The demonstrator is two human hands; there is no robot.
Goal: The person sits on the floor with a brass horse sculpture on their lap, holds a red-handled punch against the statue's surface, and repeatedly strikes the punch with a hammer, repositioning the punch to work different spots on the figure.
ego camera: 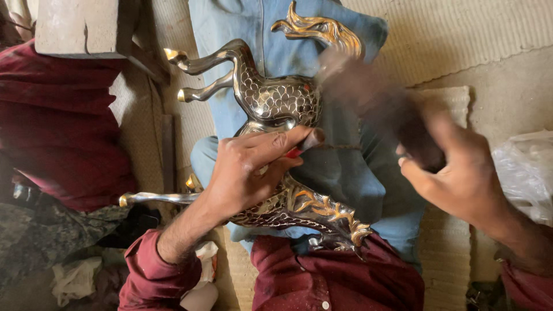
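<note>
Metal horse (276, 103) under left hand (253, 167) gripping chisel (305, 144); right hand (461, 173) raised.

Bare grey concrete floor (512, 92), partly covered by a ribbed beige woven mat (449, 34). At the upper left, a pale stone block (80, 26) above dark red cloth (57, 126); crumpled clear plastic (527, 173) at right. Soft, even daylight throughout.

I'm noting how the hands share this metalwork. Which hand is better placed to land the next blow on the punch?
Probably the right hand: it grips the blurred hammer raised over the metal horse. The left hand is occupied pinching the punch against the horse.
</note>
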